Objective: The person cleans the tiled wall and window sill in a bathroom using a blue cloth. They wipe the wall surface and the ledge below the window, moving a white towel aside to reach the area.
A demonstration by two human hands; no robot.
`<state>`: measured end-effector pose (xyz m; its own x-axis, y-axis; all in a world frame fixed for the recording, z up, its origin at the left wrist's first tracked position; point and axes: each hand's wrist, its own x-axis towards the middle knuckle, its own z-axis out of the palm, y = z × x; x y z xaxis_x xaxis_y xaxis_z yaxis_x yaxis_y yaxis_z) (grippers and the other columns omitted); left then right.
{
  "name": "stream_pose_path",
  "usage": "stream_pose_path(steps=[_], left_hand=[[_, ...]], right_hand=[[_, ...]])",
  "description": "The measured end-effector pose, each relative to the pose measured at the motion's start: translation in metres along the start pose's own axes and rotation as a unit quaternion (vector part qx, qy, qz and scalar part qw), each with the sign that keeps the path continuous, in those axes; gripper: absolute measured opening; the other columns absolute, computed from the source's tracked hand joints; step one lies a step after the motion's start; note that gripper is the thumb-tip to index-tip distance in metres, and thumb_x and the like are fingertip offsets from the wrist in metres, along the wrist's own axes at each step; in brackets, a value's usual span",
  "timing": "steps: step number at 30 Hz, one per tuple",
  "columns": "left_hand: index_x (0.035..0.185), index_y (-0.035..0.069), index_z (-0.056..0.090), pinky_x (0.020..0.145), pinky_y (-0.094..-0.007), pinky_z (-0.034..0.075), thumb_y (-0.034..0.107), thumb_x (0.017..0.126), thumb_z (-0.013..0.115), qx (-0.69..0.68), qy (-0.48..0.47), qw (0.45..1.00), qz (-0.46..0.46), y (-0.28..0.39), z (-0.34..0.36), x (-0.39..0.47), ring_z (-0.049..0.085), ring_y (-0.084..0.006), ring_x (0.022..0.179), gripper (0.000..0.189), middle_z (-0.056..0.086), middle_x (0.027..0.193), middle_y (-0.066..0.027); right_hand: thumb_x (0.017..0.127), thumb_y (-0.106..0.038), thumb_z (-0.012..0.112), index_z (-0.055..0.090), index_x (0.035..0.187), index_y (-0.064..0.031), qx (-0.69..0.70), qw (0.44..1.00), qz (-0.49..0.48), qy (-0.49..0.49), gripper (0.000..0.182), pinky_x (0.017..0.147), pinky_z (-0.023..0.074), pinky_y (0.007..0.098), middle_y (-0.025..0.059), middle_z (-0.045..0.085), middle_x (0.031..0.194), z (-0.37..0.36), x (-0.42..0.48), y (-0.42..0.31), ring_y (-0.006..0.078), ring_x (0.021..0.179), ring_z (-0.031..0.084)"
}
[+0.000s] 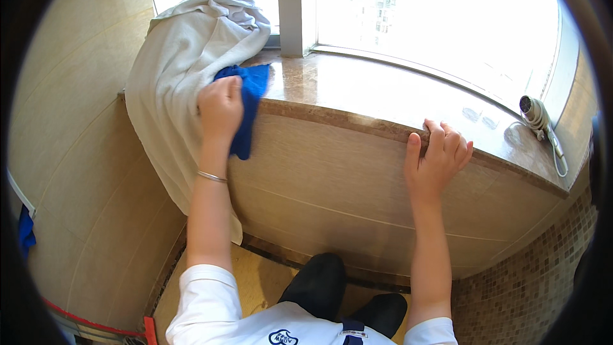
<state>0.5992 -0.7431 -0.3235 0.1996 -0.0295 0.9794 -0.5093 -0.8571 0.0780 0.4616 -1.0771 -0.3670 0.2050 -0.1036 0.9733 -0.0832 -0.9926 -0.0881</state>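
Note:
My left hand (221, 105) is closed on a blue cloth (253, 86), whose lower part hangs past the front edge of the stone window ledge (345, 81). Beside that hand, a large white towel (177, 81) lies bunched on the ledge's left end and drapes down its front. My right hand (438, 148) holds no object; its fingers rest over the ledge's front edge, with the thumb apart in front. A hair dryer (539, 117) with its cord wound round it stands at the ledge's right end.
A bright window (431, 24) with a pale upright frame (292, 9) rises behind the ledge. Tiled walls (76, 120) close in on the left, and small mosaic tiles (517, 258) cover the lower right. Another blue cloth (26, 232) hangs at far left, above a red-edged object (150, 330).

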Motion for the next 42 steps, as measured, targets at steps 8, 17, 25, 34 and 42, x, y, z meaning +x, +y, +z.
stream_pose_path(steps=[8, 17, 25, 34, 42], left_hand=[[0.090, 0.002, 0.068, 0.079, -0.0419, 0.043, 0.047, 0.087, 0.050, -0.098, -0.126, 0.982, 0.098, 0.195, 0.017, -0.005, 0.063, -0.0321, 0.085, 0.048, 0.066, 0.091, -0.0188], [0.066, 0.012, 0.053, 0.059, -0.0346, 0.039, 0.032, 0.078, 0.059, -0.215, -0.003, 0.966, 0.146, 0.351, 0.073, -0.024, 0.053, -0.0218, 0.062, 0.024, 0.052, 0.064, -0.0052], [0.085, 0.007, 0.062, 0.065, -0.0381, 0.051, 0.016, 0.076, 0.061, -0.383, -0.120, 0.902, 0.157, 0.296, 0.043, -0.014, 0.064, -0.0271, 0.078, 0.013, 0.066, 0.095, -0.0077], [0.085, 0.009, 0.062, 0.069, -0.0321, 0.037, 0.022, 0.083, 0.060, -0.222, -0.012, 0.958, 0.182, 0.294, 0.054, -0.028, 0.056, -0.0181, 0.067, 0.013, 0.061, 0.079, -0.0020], [0.085, 0.011, 0.059, 0.073, -0.0328, 0.031, 0.030, 0.087, 0.053, -0.165, 0.034, 0.969, 0.180, 0.300, 0.066, -0.037, 0.050, -0.0158, 0.069, 0.019, 0.058, 0.079, 0.0000]], right_hand=[[0.092, -0.045, 0.042, 0.055, 0.112, -0.0096, 0.046, 0.997, -0.058, -0.020, 0.042, 0.103, 0.0236, 0.0466, 0.0077, 0.057, 0.113, -0.014, 0.000, 0.024, 0.0276, 0.114, 0.047], [0.096, -0.047, 0.029, 0.043, 0.128, 0.0029, 0.259, 0.957, 0.019, 0.132, 0.061, 0.104, 0.0243, 0.0468, 0.0219, 0.047, 0.130, -0.034, -0.017, 0.032, 0.0351, 0.123, 0.040], [0.094, -0.050, 0.030, 0.055, 0.123, -0.0118, 0.116, 0.993, -0.026, -0.007, 0.055, 0.102, 0.0213, 0.0440, 0.0069, 0.056, 0.118, -0.040, 0.006, 0.055, 0.0272, 0.114, 0.046], [0.087, -0.029, 0.054, 0.063, 0.090, -0.0112, -0.082, 0.991, -0.045, 0.096, 0.020, 0.084, 0.0355, 0.0388, 0.0071, 0.061, 0.091, -0.080, 0.018, 0.212, 0.0256, 0.093, 0.054], [0.094, -0.021, 0.041, 0.050, 0.121, -0.0062, -0.071, 0.976, 0.068, 0.194, 0.033, 0.109, 0.0147, 0.0546, 0.0237, 0.035, 0.136, -0.044, -0.009, 0.223, 0.0410, 0.130, 0.027]])
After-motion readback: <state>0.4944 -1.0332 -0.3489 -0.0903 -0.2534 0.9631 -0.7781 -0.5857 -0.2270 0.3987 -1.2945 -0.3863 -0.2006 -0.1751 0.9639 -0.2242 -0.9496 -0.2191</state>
